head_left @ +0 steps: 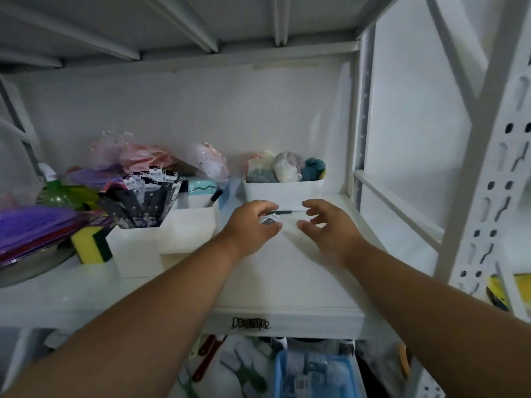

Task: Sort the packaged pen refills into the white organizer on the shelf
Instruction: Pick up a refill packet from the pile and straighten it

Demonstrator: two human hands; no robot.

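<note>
My left hand (253,222) pinches the label end of a packaged pen refill (283,213), which lies level just above the shelf (287,277) and points right. My right hand (324,222) hovers at the refill's far end with fingers loosely curled; I cannot see whether it touches the refill. To the left stands the white organizer (138,248). Its front-left compartment holds several packaged refills (143,199) standing upright, and a compartment behind holds one dark pen (215,196).
A white bin (283,191) of rolled cloths stands just behind my hands. A yellow-green sponge (90,244), purple sheets on a metal bowl (31,234), a green spray bottle (54,191) and pink netted bags (161,159) crowd the left. A blue basket (313,374) sits on the shelf below.
</note>
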